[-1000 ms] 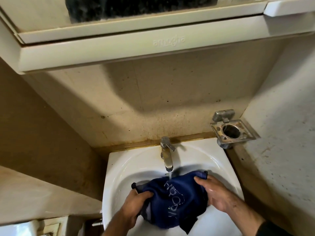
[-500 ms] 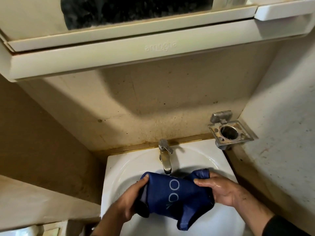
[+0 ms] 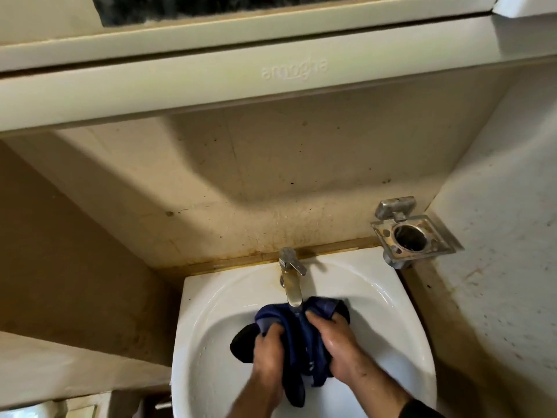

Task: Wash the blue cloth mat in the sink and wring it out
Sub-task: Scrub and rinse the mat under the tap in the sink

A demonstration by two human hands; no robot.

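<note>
Bunched now where half a second earlier it was spread flat between the hands with its lettering showing, the blue cloth mat (image 3: 297,339) is gathered into a wad over the sink (image 3: 388,333) basin, directly beneath the tap (image 3: 291,285). Nearest the viewer, both forearms enter from the lower edge and converge. The left hand (image 3: 268,354) grips the wad's left portion with fingers curled round it; the right hand (image 3: 337,348) grips the right portion likewise, knuckles up and visibly wet. A loose tail of cloth hangs toward the viewer between the wrists. Holding the hands close together probably serves to rub or squeeze the fabric under the spout; whether water is running cannot be told. Farther back, a metal holder (image 3: 413,233) is fixed at the wall corner, and a cabinet (image 3: 271,76) overhangs.
</note>
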